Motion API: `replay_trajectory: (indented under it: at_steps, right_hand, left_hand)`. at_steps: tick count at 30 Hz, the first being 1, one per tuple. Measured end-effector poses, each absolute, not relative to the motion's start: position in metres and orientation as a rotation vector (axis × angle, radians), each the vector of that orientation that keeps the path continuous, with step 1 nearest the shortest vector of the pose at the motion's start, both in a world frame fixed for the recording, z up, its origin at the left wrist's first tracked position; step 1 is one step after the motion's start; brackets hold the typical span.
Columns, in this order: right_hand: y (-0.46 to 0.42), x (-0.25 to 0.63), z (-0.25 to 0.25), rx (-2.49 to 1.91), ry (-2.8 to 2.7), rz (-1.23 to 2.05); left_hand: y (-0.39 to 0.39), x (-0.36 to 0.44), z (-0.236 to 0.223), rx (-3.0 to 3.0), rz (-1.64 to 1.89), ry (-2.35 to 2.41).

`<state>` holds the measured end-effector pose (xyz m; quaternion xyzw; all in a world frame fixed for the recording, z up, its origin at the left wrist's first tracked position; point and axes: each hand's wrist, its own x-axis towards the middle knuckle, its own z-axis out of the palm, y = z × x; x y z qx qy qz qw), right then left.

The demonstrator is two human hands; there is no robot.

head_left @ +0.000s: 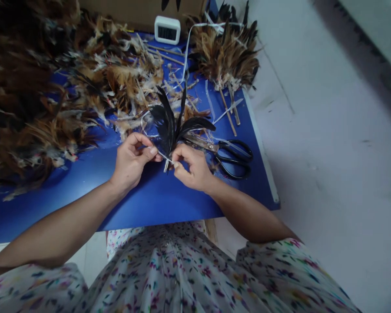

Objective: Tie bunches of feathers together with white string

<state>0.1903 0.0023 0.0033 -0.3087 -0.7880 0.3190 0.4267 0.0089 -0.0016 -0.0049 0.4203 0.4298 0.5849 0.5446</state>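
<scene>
Between my hands stands a small bunch of black feathers, fanned out at the top, with pale quills pointing down toward me. A thin white string crosses the quills. My left hand pinches the string on one side between thumb and forefinger. On the other side my right hand is closed on the string close to the quills. Just right of my right hand lies a pair of scissors with black handles, its blades partly behind the feathers.
Heaps of brown feathers cover the left of the blue table. At the back stand a white digital clock and a cardboard box. A feather duster head with sticks lies at the back right, near the table's edge and the wall.
</scene>
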Motion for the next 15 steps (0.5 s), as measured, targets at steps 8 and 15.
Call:
replay_trajectory:
  at_steps: [8, 15]
  right_hand:
    - [-0.0011, 0.1900, 0.0029, -0.674, -2.014, 0.748]
    - [-0.0041, 0.1897, 0.0016, -0.626, -2.070, 0.748]
  left_hand:
    - [-0.0062, 0.0089, -0.0018, 0.904, 1.335, 1.040]
    - [-0.0076, 0.0072, -0.0006, 0.879, 1.297, 1.041]
